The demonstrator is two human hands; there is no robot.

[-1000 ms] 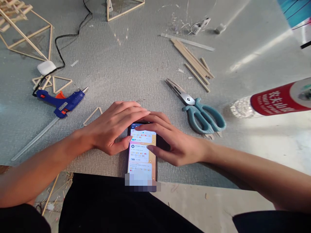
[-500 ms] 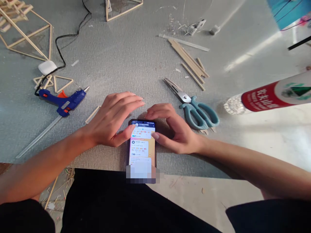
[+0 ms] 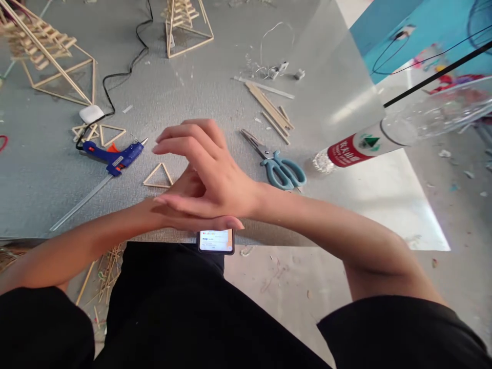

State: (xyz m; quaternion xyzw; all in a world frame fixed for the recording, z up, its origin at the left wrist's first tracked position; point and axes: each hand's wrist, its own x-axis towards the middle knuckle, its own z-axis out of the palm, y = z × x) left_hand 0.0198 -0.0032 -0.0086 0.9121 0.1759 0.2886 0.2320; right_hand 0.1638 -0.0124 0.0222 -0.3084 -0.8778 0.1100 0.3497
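My right hand (image 3: 211, 171) lies across my left hand (image 3: 180, 189), its fingers apart and curved, and nothing shows in it. Most of the left hand is hidden underneath; its thumb sticks out straight to the right, and no held thing is visible. Below them a lit phone (image 3: 216, 242) lies at the table's near edge, its upper part covered by the hands. Left of my hands is a small triangle of wooden sticks (image 3: 149, 183), partly hidden. A blue hot glue gun (image 3: 117, 158) with a clear glue stick (image 3: 82, 202) rests farther left. Scissors (image 3: 282, 169) with blue-green handles lie beside my right forearm.
Wooden sticks (image 3: 269, 105) and a clear strip (image 3: 265, 87) lie beyond the scissors. A plastic bottle (image 3: 349, 151) with a red label is at right. Stick frames (image 3: 63, 79) stand at back left, near a black cord (image 3: 107, 89) and a white case (image 3: 91, 113).
My right hand has moved left, over my left hand, from beside the phone. Both hands now cover the phone's upper part. The view has shifted, showing more of the far table and the bottle.
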